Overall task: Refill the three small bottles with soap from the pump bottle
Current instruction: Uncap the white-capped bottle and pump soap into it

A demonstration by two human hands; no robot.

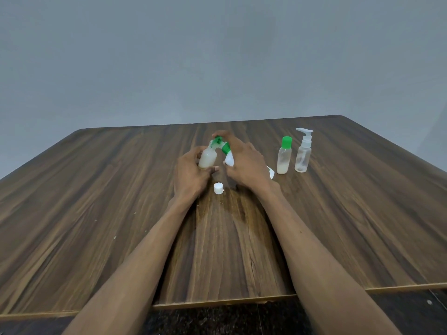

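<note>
My left hand grips a small clear bottle with whitish soap inside, tilted a little to the right, its neck uncapped. My right hand holds the white pump bottle with the green pump head, tilted left so the nozzle meets the small bottle's mouth; a finger presses on the pump top. A loose white cap lies on the table just in front of both hands. To the right stand a small green-capped bottle with some soap and a small clear bottle with a white pump.
Everything stands on a dark wooden table against a grey wall. The table's near edge runs across the bottom of the view, with dark speckled floor beneath it. A bit of white shows behind my right wrist.
</note>
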